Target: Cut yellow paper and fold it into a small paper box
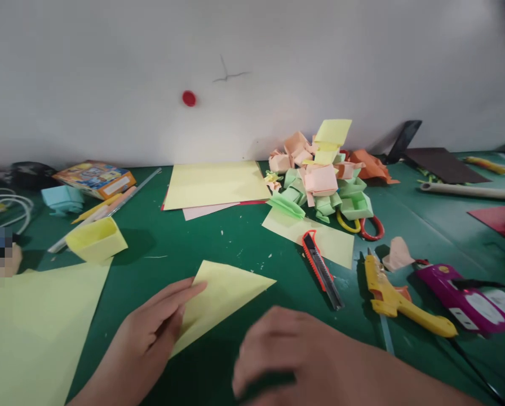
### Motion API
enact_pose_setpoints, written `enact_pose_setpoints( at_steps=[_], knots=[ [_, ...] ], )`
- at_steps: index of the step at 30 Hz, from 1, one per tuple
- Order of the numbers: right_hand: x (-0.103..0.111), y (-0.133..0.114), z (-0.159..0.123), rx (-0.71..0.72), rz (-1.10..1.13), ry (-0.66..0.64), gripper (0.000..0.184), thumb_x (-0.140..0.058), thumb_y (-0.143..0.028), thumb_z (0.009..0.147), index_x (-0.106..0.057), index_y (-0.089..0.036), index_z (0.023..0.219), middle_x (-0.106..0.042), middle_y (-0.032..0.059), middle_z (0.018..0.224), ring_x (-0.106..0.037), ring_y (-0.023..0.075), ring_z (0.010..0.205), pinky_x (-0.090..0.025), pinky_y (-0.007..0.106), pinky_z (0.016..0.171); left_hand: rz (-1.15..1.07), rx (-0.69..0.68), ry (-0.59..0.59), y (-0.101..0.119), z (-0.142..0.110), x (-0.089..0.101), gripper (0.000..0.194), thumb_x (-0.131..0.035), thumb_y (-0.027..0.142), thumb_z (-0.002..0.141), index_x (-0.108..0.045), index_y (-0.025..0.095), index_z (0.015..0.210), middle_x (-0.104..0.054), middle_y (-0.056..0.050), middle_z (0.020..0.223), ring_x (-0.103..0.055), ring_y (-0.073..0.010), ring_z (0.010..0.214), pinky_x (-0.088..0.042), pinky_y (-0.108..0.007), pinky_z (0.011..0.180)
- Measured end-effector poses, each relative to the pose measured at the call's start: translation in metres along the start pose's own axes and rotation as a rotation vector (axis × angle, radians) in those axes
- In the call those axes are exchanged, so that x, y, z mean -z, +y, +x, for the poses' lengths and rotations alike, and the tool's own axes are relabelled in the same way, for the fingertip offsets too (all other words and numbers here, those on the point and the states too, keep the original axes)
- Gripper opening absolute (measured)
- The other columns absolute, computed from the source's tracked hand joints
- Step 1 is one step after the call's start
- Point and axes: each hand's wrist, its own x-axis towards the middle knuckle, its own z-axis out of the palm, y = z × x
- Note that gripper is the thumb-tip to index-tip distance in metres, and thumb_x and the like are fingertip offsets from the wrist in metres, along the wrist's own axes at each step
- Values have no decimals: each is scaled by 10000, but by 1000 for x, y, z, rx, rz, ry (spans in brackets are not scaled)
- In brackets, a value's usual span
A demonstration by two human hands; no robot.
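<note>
My left hand (149,332) grips a folded pale yellow paper (222,293), thumb beneath and fingers over its left edge. The paper tapers to a point on the right. To its lower right is my right hand (286,349), apart from the paper and slightly blurred. Its fingers are loosely bent, with a dark gap showing below them and nothing visible in the hand. A red box cutter (318,262) lies beyond the right hand. The yellow glue gun (390,296) rests on the green table (185,239) farther right.
A heap of folded paper pieces (320,180) stands near the wall, with scissors (373,228) beside it. Yellow sheets (218,183) lie at the back. A large yellow sheet (36,327) and a small paper box (98,239) are left. A purple power strip (468,299) sits right.
</note>
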Motion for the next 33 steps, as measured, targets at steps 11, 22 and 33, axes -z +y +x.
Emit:
enact_pose_setpoints(
  at_steps=[11, 22, 33],
  knots=[
    [-9, 7, 24, -149, -400, 329, 525, -557, -139, 928, -472, -272, 1428, -370, 128, 1578, -295, 334, 1444, -290, 544, 1169, 236, -198, -17, 9, -13, -6, 626, -530, 177, 799, -569, 317, 1408, -568, -64, 1426, -615, -289, 1248, -593, -400, 977],
    [-14, 13, 29, -43, -490, 425, 416, -567, -123, 940, -567, -313, 1311, -457, 35, 1567, -338, 291, 1414, -272, 513, 1159, 433, -615, -92, 14, -16, -11, 492, -594, 226, 853, -628, 347, 1329, -558, 8, 1503, -467, -286, 1409, -163, -463, 1246],
    [4, 39, 21, -381, -260, 465, 163, -607, -90, 888, -687, -228, 854, -780, -19, 911, -660, 177, 835, -401, 389, 876, 287, -585, -338, 24, -5, 17, 626, -602, 334, 932, -412, 271, 1526, -612, -45, 1447, -621, -256, 1214, -424, -427, 1053]
  ],
)
